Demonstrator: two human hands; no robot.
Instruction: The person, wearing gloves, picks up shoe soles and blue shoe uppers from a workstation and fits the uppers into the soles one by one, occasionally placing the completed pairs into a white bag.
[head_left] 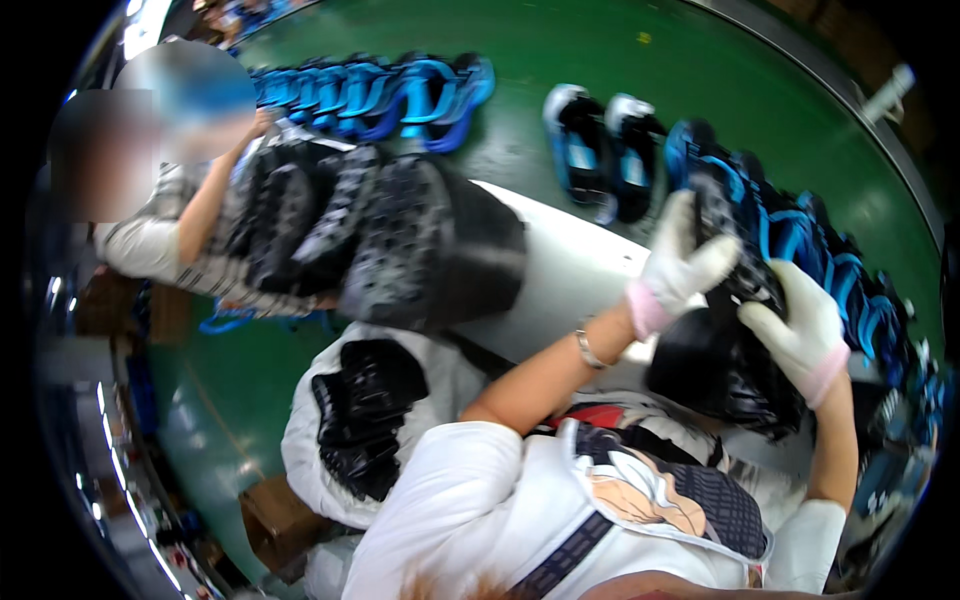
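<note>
Both my hands wear white gloves with pink cuffs. My left hand [690, 258] grips a long black rubber shoe sole [722, 222], its thumb spread across one face and its fingers along the far side. Around the lower end of this sole, my right hand [803, 330] closes with its thumb nearest me. Motion blur softens the sole's outline, and the gloves cover parts of its edges. Just below the hands are more black soles [700, 365], curved and stacked close together. Part of that stack is hidden behind the sole and my right hand.
A white table [580, 265] bears a row of black treaded soles [400, 240]. Another person [150, 235] stands at its left end. Beyond are blue racks [425, 95] and a pair of black-and-white shoes [578, 140]. A white sack [300, 440] holds black pieces; a cardboard box [275, 520] stands nearby.
</note>
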